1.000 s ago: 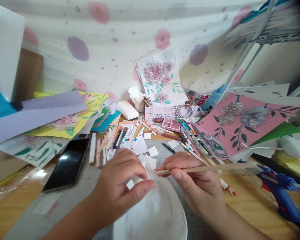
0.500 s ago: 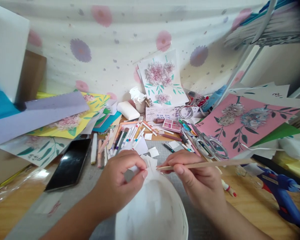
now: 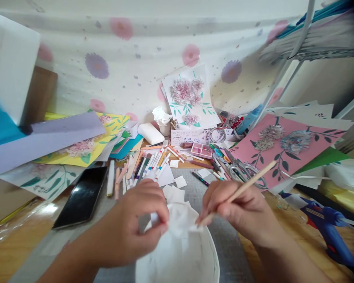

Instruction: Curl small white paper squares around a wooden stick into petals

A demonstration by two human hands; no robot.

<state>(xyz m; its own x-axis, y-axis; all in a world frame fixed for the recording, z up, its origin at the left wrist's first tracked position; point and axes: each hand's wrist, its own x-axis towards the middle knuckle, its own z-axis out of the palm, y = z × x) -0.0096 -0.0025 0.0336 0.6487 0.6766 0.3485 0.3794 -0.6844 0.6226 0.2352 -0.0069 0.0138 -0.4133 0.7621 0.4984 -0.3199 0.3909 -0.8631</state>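
Note:
My left hand [image 3: 138,224] is closed in a pinch, thumb against forefinger, at the edge of a thin, see-through white piece like tissue paper [image 3: 178,220]. My right hand [image 3: 238,212] grips a slim wooden stick [image 3: 258,173] like a pencil, slanting up to the right. Its lower tip, partly among my fingers, touches or nearly touches the right side of the white piece; blur hides which. Both hands are over a white bowl-like container [image 3: 177,261], whose inside has faint grey smudges.
Several markers [image 3: 153,161] and small white paper squares [image 3: 181,181] lie beyond the bowl. A phone [image 3: 82,196] is at left. Scissors [image 3: 247,173], a pink flower picture [image 3: 286,145] and a blue glue gun [image 3: 327,224] are at right. A grey mat [image 3: 191,179] lies beneath.
The stick has swung from nearly level to a steep slant, with its far end raised. My right hand has shifted slightly right and down; the white piece now spreads between my hands.

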